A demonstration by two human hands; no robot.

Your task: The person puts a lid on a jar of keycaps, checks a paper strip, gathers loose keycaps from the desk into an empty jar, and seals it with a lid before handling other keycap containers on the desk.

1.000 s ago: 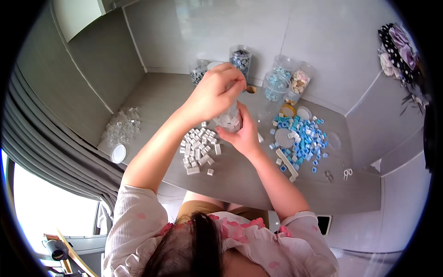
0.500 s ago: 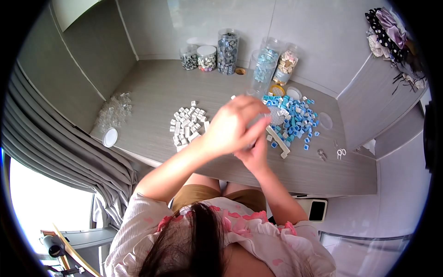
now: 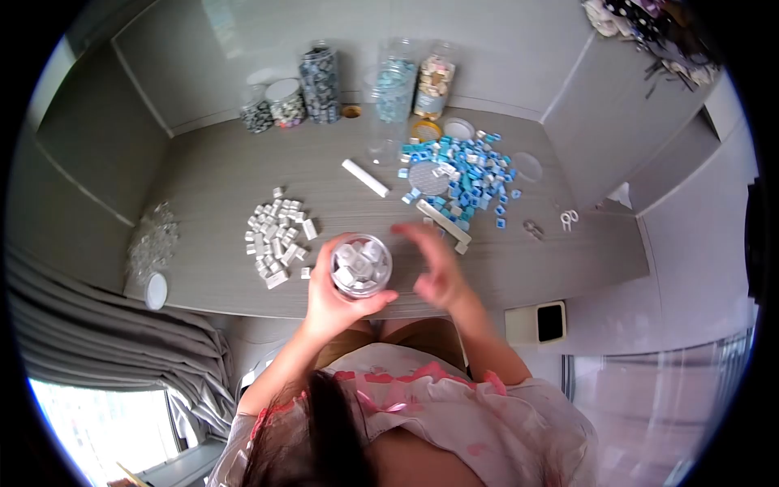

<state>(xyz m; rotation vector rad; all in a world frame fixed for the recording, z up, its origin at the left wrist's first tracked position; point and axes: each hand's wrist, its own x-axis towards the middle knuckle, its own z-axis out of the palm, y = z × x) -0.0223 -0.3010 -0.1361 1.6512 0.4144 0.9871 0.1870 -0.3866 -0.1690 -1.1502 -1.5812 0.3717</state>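
My left hand point(image 3: 326, 299) is wrapped round a clear round jar point(image 3: 389, 264), its open mouth facing up. White keycaps point(image 3: 359, 261) lie inside the jar. To the right of the jar is my right hand point(image 3: 440, 272), slightly blurred, with its fingers apart and nothing in it. A loose pile of white keycaps point(image 3: 277, 237) lies on the table left of my left hand. Beyond my hands rests a long white bar point(image 3: 365, 178). On the right, blue and white keycaps point(image 3: 479, 178) are spread out, with a long cream bar point(image 3: 443, 226) at their near edge.
Along the back wall stand a tall jar of grey-blue keycaps point(image 3: 320, 85), smaller jars and a jar of cream pieces point(image 3: 435, 85). Clear plastic bits point(image 3: 154, 239) and a white lid point(image 3: 156, 290) sit at the left. White-handled scissors point(image 3: 569, 219) lie at the right.
My hands were together, raised over the table; now they are apart and lower. The jar is in my left hand, mouth up, and my right hand is off it. The view has shifted.
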